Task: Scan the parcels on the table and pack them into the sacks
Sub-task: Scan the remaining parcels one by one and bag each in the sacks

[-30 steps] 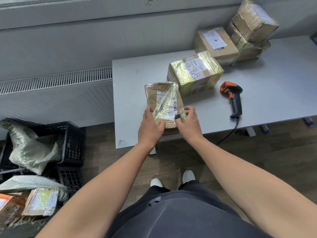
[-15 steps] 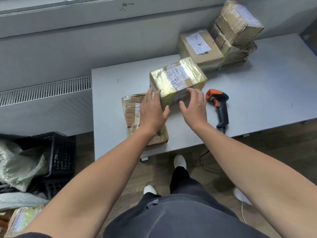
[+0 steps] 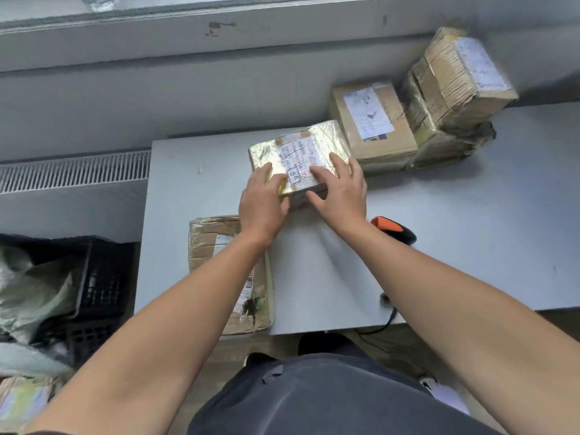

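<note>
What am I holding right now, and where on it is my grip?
The shiny gold parcel, at its near edge: left hand and right hand lay fingers on top, thumbs against the near side. It sits on the table.

A gold-film-wrapped parcel [image 3: 301, 152] with a white label on top lies flat on the bench [image 3: 470, 230], just beyond and left of the orange-and-black scanner [image 3: 392, 229], its near edge clasped by the left hand [image 3: 262, 204] and right hand [image 3: 340, 193]. Left of the scanner, a flat parcel [image 3: 213, 243] in clear tape lies partly under the left forearm. Beyond the scanner stands a plain brown carton [image 3: 373, 127] bearing a white label, a stack of two taped parcels [image 3: 455, 89] touching its right side, while a pale crumpled sack [image 3: 28, 287] lies far left of the scanner, below bench level.
</note>
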`<action>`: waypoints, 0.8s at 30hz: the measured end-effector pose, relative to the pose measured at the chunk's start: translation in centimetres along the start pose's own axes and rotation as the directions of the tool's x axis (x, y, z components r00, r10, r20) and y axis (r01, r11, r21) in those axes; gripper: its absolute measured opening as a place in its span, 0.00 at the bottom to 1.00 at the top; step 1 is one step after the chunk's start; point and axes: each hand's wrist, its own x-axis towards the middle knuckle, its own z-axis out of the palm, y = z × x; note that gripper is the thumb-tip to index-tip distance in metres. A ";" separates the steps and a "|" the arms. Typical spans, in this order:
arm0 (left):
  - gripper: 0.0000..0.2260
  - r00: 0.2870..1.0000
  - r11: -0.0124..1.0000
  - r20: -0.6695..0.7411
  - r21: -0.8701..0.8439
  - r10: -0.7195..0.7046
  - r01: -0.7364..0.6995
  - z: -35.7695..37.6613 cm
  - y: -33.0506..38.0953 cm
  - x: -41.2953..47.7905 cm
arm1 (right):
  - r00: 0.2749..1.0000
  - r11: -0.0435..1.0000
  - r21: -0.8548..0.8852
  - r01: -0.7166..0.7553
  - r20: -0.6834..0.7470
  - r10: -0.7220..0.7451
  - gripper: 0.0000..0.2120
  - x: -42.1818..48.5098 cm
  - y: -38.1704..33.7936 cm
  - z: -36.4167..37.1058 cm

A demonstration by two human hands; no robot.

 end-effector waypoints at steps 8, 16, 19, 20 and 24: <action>0.22 0.998 0.999 0.057 -0.021 -0.038 0.039 -1.9 -0.8 2.7 | 0.993 0.999 0.033 -0.042 0.109 0.038 0.27 3.1 -1.5 -0.7; 0.22 0.997 0.997 -0.071 -0.069 -0.026 0.022 -5.7 -5.7 -8.6 | 0.990 0.908 0.417 -0.040 0.137 -0.019 0.25 -7.3 -7.6 0.6; 0.27 0.995 0.995 -0.059 -0.065 -0.082 0.078 -6.4 -8.8 -13.3 | 0.979 0.904 0.420 -0.080 0.205 -0.009 0.28 -12.1 -8.9 2.0; 0.29 0.994 0.992 -0.034 -0.078 -0.101 0.098 -6.3 -9.6 -14.5 | 0.975 0.903 0.417 -0.103 0.222 0.009 0.29 -13.4 -9.1 2.7; 0.31 0.988 0.977 0.103 -0.166 -0.119 0.135 -5.9 -11.1 -18.0 | 0.959 0.897 0.409 -0.168 0.277 0.053 0.35 -17.6 -10.1 4.9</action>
